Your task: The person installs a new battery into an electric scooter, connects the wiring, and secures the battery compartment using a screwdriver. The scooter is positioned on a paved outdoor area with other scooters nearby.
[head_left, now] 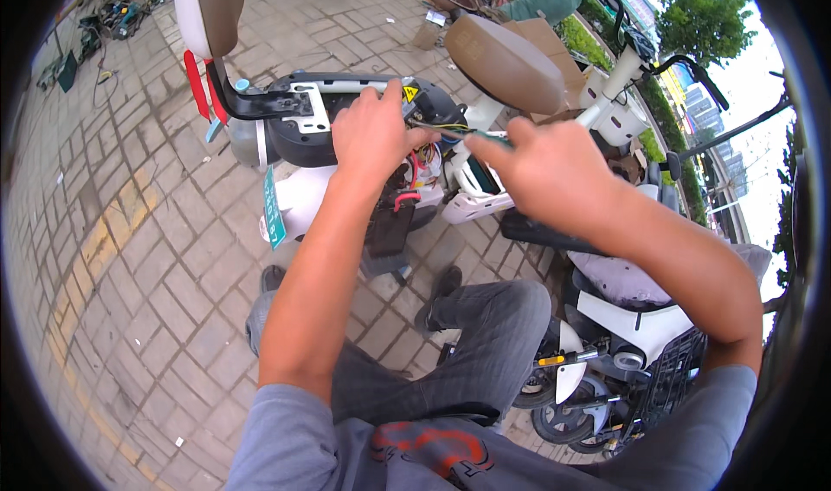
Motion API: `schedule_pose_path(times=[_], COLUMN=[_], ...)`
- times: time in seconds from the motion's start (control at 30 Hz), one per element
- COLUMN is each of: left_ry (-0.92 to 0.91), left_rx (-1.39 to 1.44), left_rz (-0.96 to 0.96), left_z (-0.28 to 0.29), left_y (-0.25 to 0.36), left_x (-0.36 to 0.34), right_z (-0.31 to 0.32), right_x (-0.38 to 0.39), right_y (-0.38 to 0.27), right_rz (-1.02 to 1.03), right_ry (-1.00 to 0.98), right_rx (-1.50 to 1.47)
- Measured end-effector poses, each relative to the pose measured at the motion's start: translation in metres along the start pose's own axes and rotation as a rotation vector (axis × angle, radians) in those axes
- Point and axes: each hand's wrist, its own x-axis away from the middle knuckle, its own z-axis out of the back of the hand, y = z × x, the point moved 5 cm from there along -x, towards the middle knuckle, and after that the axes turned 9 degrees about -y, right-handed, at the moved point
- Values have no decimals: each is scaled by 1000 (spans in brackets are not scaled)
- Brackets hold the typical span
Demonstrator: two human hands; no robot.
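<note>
A partly opened white and black electric scooter (299, 192) stands before me, with coloured wires (424, 164) exposed in its middle. On its black upper body (303, 149) rests my left hand (370, 132), fingers curled and thumb pointing right; what it grips is hidden. My right hand (554, 171) is closed round the green handle of a screwdriver (454, 133). The thin shaft runs left to near my left thumb, and its tip is hard to make out. A yellow warning sticker (409, 94) shows beside my left fingers. Below the wires hangs a red cable (405, 198).
A brown seat (506, 63) stands up just beyond my hands. The scooter's backrest (212, 15) rises at the far left. More parked scooters (636, 318) crowd the right side. Tools (117, 19) lie on the brick paving at the far left. A cardboard box (545, 50) is behind the seat.
</note>
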Motion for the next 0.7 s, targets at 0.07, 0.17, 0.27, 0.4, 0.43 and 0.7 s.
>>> schedule_pose_path(times=[0.07, 0.17, 0.27, 0.4, 0.43, 0.7], left_ry=[5, 109, 59, 89, 108, 88], left_rx=[-35, -22, -26, -74, -79, -51], left_rz=[-54, -95, -10, 3, 2, 7], left_z=[-5, -4, -3, -1, -2, -1], left_y=[4, 2, 0, 3, 3, 4], left_x=[0, 3, 2, 3, 3, 4], right_z=[-9, -2, 1, -16, -17, -17], right_x=[3, 8, 13, 18, 19, 18], right_y=[16, 5, 2, 16, 17, 16], right_rz=[-75, -133, -141, -141, -126, -107], right_ry=[43, 1, 8, 71, 96, 56], right_rx=[-271, -177, -105, -187, -190, -161])
